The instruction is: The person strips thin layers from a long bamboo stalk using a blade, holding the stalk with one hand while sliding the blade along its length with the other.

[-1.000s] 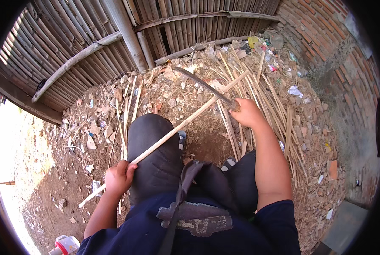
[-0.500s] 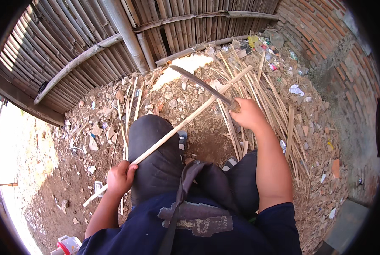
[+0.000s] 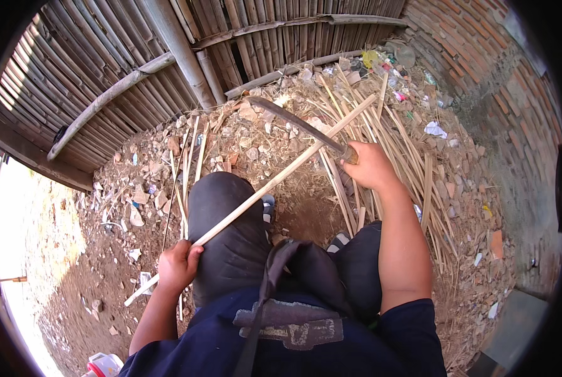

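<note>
My left hand (image 3: 177,265) is closed round the lower part of a long pale bamboo strip (image 3: 265,187), which slants up to the right across my left knee. In my right hand (image 3: 370,164) is the wooden handle of a machete (image 3: 295,121), its long dark blade pointing up and left. The blade crosses the strip near the strip's far end and appears to touch it. Beyond my right hand lies a loose pile of split bamboo strips (image 3: 413,169) on the ground.
More strips (image 3: 193,151) lie beyond my left knee. Rubble and litter (image 3: 256,141) cover the ground. A bamboo wall (image 3: 124,56) stands at the back and a brick wall (image 3: 494,94) at the right. A white and red container (image 3: 104,366) sits at the lower left.
Both hands keep their grips, and the strip and machete stay crossed with almost no movement. The view has shifted slightly, and the bright sunlit patch near the back wall has dimmed.
</note>
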{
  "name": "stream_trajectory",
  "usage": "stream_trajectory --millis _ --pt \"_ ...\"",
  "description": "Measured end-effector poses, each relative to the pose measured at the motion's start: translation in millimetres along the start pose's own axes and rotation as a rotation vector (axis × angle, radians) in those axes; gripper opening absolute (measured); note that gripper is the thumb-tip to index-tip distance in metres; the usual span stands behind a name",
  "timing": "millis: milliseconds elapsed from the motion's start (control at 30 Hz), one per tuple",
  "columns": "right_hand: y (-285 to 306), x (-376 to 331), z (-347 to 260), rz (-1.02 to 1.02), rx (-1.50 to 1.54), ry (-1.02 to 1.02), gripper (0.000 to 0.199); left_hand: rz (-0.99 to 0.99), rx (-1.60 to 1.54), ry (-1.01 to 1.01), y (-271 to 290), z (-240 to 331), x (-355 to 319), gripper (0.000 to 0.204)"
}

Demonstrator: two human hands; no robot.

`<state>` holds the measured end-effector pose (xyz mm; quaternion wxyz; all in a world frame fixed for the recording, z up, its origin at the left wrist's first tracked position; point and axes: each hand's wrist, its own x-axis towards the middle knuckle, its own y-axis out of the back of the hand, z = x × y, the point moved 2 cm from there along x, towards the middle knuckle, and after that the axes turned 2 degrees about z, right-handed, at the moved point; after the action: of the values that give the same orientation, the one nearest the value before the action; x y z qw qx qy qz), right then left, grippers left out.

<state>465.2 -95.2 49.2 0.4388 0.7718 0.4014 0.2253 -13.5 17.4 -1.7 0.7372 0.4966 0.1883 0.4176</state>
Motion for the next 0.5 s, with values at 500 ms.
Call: stream_trajectory --millis 500 --pt "-15 -13 -31 -0.221 -0.133 0.219 0.026 -0.233 -0.207 0.1 10 -8 14 0.045"
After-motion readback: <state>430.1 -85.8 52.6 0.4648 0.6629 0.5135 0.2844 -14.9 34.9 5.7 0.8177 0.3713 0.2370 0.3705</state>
